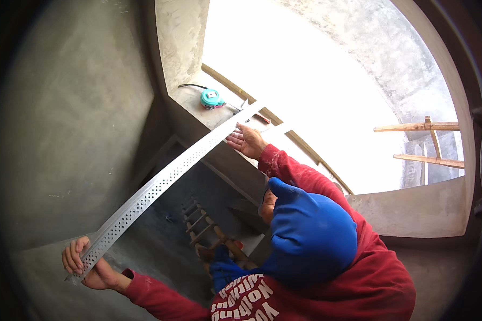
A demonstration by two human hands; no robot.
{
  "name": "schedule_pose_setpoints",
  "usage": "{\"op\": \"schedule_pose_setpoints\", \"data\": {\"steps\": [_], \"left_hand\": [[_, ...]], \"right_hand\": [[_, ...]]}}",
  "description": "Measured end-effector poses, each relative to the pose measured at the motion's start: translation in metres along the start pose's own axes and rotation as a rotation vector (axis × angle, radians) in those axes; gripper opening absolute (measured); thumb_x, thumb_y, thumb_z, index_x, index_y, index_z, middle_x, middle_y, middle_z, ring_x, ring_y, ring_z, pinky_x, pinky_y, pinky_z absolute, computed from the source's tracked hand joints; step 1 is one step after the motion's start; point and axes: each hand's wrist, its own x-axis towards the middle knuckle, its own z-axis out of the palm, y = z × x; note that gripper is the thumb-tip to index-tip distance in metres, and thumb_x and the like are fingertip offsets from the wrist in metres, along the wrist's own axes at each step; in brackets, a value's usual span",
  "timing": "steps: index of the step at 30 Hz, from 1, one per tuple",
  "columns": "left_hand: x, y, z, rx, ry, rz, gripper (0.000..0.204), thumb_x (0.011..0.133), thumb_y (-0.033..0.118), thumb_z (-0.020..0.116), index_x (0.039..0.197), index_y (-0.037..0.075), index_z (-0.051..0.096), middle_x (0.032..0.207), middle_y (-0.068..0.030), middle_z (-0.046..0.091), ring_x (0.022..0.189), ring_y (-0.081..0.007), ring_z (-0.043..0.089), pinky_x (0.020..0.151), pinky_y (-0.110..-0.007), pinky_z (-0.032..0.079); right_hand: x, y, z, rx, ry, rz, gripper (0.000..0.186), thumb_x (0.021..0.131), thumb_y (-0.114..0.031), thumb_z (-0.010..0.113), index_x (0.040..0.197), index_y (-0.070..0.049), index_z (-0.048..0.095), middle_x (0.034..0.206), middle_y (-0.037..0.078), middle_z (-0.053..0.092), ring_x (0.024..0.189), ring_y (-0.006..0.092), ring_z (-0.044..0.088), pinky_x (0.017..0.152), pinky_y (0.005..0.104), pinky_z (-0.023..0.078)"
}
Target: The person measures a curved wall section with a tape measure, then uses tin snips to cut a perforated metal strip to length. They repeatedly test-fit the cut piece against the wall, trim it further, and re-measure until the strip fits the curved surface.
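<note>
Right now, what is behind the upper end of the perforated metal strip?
Behind the metal strip is the concrete ledge. A small metal tool shows along one edge, a red item past the other. The strip covers whatever lies between, so I cannot tell whether they join.

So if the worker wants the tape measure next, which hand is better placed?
Right, probably: the worker's right hand looks open beside the strip, fairly near the tape measure. The worker's left hand is busy gripping the strip's lower end, farther away.
</note>
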Motion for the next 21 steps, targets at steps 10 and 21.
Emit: {"op": "schedule_pose_setpoints", "data": {"steps": [10, 21], "left_hand": [[-0.037, 0.117, -0.087, 0.293, 0.918, 0.216, 0.023, 0.106, 0.008, 0.031, 0.094, 0.001, 0.049, 0.088, -0.0097, 0.052, 0.093, -0.0236, 0.055, 0.107, -0.047, 0.041], [-0.153, -0.070, -0.094, 2.150, -0.004, -0.361, 0.019, 0.100, 0.020, 0.061, 0.097, 0.001, 0.059, 0.084, -0.0120, 0.059, 0.081, -0.0288, 0.061, 0.082, -0.044, 0.051]], "right_hand": [[-0.039, -0.019, 0.038, -0.021, -0.091, -0.132, 0.020, 0.101, -0.017, 0.063, 0.114, -0.003, 0.057, 0.099, 0.012, 0.065, 0.087, 0.0234, 0.070, 0.078, 0.0379, 0.064], [-0.063, 0.035, 0.045, -0.154, -0.254, -0.104, 0.027, 0.103, -0.021, 0.062, 0.120, 0.000, 0.060, 0.112, 0.016, 0.070, 0.095, 0.0297, 0.074, 0.080, 0.0415, 0.064]]}}
